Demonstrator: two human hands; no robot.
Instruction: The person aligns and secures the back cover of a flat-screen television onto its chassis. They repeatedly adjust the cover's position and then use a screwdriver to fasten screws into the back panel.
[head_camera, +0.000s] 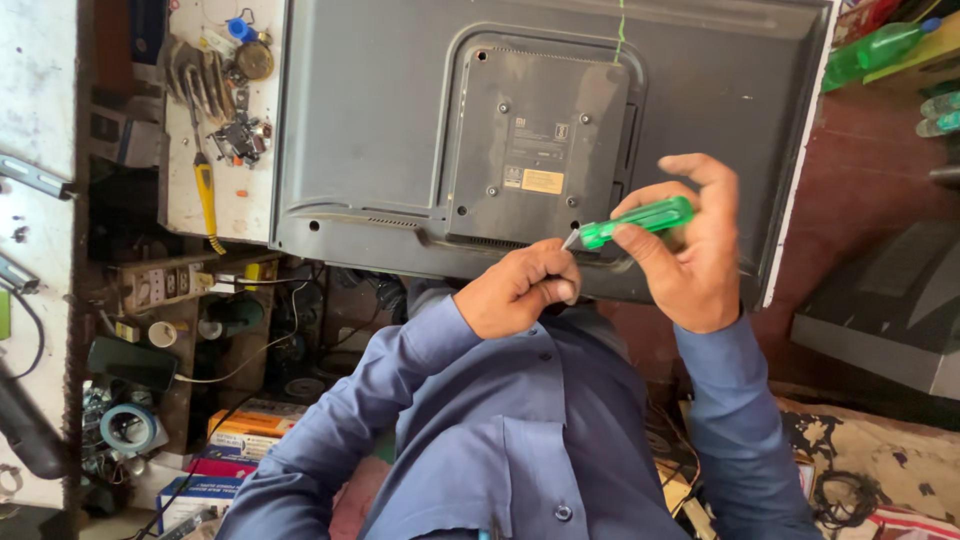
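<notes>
A green-handled screwdriver (640, 220) is held by its handle in the right hand (690, 255), fingers curled round it and the index finger arched above; the metal shank points away from that palm toward the left hand (520, 290). The left hand is closed into a loose fist, thumb pressed against the fingers at the shank's tip; whether it pinches the tip itself or a small part there cannot be told. Both hands rest over the lower edge of a grey television back panel (380, 120), lying face down, just below its raised central cover (540, 130), whose screw holes lie beyond the fingertips.

Judged from the pose, the step in hand is seating or adjusting the tool's tip before it is applied to a fastener on the panel. The next move would call for the tip to be steadied by the left hand, set square into a screw head and turned from the right wrist without slipping on the plastic.

Well beyond the left hand, a yellow-handled tool (205, 190) and loose hardware lie on a white bench top (235, 215); nearer the left elbow sits a roll of tape (127, 428). Well beyond the right hand lies a green bottle (880, 48).
</notes>
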